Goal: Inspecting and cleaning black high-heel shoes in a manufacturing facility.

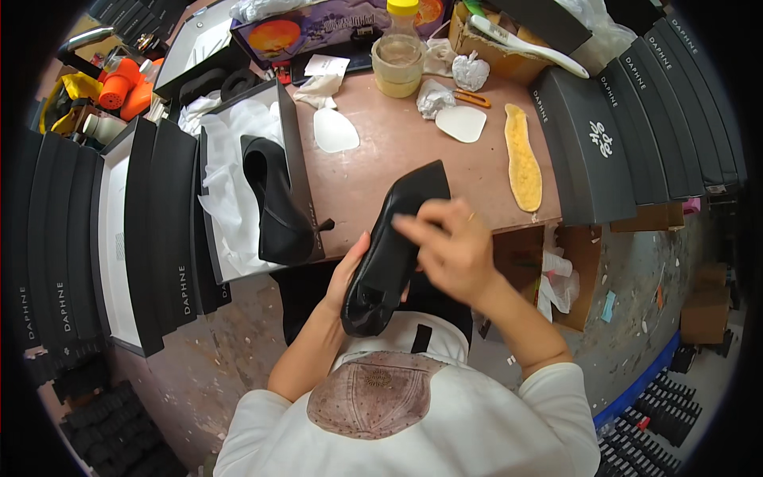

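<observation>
A black heeled shoe (397, 238) is held in front of my body, its toe end toward me and its heel end pointing away over the table edge. My left hand (347, 274) grips it from the left side near the toe, with some fingers hidden behind it. Over the shoe's right side, my right hand (457, 246) has its index fingertip on the shoe surface; the other fingers are bent and slightly blurred, and nothing shows in them. Left of the shoe, a matching black shoe (282, 211) lies in an open box (298, 143) on white tissue paper (230, 175).
On the table (469, 175) are a yellow insole (523, 159), white pads (335, 131), an orange cutter (472, 98), crumpled paper (470, 71) and a yellow-capped bottle (400, 60). A white-handled brush (524, 46) rests at the back. Black shoe boxes (584, 151) stand on both sides.
</observation>
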`<action>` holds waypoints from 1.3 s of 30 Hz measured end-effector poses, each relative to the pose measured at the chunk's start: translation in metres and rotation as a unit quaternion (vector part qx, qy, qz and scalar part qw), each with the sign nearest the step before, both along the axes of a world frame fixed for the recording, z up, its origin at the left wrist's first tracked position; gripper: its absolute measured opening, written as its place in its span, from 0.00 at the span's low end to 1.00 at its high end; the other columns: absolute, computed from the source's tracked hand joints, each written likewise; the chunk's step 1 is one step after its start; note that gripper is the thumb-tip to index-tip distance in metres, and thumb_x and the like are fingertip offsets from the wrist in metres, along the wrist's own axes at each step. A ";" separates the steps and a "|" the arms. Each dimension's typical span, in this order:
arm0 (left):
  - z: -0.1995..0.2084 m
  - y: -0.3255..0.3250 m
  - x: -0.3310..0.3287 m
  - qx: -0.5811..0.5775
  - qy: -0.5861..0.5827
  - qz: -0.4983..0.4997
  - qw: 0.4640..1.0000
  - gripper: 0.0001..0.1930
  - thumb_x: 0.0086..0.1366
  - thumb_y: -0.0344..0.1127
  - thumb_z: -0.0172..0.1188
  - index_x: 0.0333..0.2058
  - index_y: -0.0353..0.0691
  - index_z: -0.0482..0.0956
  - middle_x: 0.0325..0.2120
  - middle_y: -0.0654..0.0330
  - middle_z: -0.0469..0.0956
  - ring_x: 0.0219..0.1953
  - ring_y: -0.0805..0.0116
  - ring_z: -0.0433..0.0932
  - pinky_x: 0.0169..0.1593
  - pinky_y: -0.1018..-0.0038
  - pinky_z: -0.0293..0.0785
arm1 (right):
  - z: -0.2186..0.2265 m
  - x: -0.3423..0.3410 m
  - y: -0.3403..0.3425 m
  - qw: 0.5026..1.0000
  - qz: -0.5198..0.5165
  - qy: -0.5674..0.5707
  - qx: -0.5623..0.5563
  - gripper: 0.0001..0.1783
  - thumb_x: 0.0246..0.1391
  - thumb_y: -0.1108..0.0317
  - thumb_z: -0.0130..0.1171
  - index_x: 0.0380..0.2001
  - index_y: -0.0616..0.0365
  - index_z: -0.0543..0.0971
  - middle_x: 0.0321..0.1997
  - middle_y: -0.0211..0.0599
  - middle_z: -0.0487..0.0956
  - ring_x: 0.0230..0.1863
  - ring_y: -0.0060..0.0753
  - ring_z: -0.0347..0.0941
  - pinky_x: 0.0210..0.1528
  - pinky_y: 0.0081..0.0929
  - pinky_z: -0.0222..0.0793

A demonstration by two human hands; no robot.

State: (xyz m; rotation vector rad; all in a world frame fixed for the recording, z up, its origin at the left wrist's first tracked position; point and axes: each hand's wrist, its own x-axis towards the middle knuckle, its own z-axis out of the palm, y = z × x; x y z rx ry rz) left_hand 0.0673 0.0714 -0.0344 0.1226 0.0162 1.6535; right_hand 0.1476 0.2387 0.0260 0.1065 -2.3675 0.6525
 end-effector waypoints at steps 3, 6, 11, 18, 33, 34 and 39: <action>0.006 0.008 0.000 -0.089 -0.008 0.045 0.995 0.30 0.70 0.54 0.33 0.56 0.33 0.65 0.48 0.45 0.72 0.46 0.56 0.77 0.46 0.67 0.78 | -0.001 0.008 -0.024 0.996 0.073 -0.027 -0.038 0.22 0.30 0.74 0.59 0.36 0.54 0.80 0.33 0.29 0.73 0.29 0.32 0.68 0.30 0.30 0.66; 0.029 0.013 0.002 -0.271 -0.045 0.095 0.957 0.30 0.70 0.56 0.33 0.52 0.33 0.68 0.41 0.44 0.76 0.37 0.56 0.81 0.35 0.68 0.82 | 0.002 0.004 -0.008 0.991 0.131 -0.027 -0.028 0.22 0.28 0.75 0.61 0.36 0.54 0.80 0.34 0.28 0.73 0.30 0.31 0.68 0.30 0.29 0.65; 0.018 0.017 -0.001 -0.220 -0.005 0.094 0.971 0.32 0.69 0.58 0.32 0.52 0.33 0.68 0.39 0.45 0.77 0.34 0.58 0.81 0.36 0.69 0.81 | 0.006 0.006 -0.016 0.994 0.076 -0.045 -0.064 0.24 0.30 0.76 0.61 0.38 0.54 0.80 0.34 0.32 0.73 0.29 0.35 0.68 0.29 0.30 0.67; 0.009 0.037 0.013 -0.213 0.056 0.177 0.959 0.34 0.69 0.60 0.30 0.53 0.32 0.66 0.41 0.51 0.75 0.34 0.66 0.79 0.38 0.73 0.79 | -0.004 0.050 -0.047 0.874 -0.006 -0.168 -0.456 0.19 0.45 0.82 0.48 0.42 0.66 0.78 0.39 0.35 0.72 0.40 0.24 0.68 0.42 0.17 0.63; 0.033 0.052 0.024 -0.317 0.388 0.399 0.768 0.35 0.69 0.61 0.29 0.47 0.31 0.69 0.27 0.58 0.75 0.26 0.74 0.74 0.30 0.79 0.70 | -0.014 0.072 -0.056 0.970 -0.150 -0.027 -0.187 0.20 0.40 0.79 0.55 0.41 0.71 0.78 0.41 0.48 0.71 0.36 0.38 0.69 0.37 0.28 0.67; 0.029 0.051 0.024 -0.317 0.387 0.398 0.769 0.35 0.69 0.61 0.29 0.47 0.31 0.69 0.27 0.58 0.75 0.26 0.74 0.74 0.30 0.79 0.70 | -0.012 0.068 -0.053 0.982 -0.142 -0.003 -0.123 0.23 0.35 0.79 0.56 0.42 0.66 0.79 0.39 0.45 0.72 0.32 0.39 0.69 0.33 0.28 0.68; 0.010 0.045 0.032 -0.400 0.536 0.484 0.564 0.29 0.71 0.53 0.34 0.47 0.27 0.68 0.32 0.57 0.76 0.35 0.71 0.73 0.41 0.76 0.69 | 0.002 0.044 -0.047 0.989 -0.141 -0.041 -0.001 0.24 0.33 0.77 0.57 0.42 0.60 0.80 0.37 0.36 0.71 0.33 0.35 0.66 0.32 0.29 0.65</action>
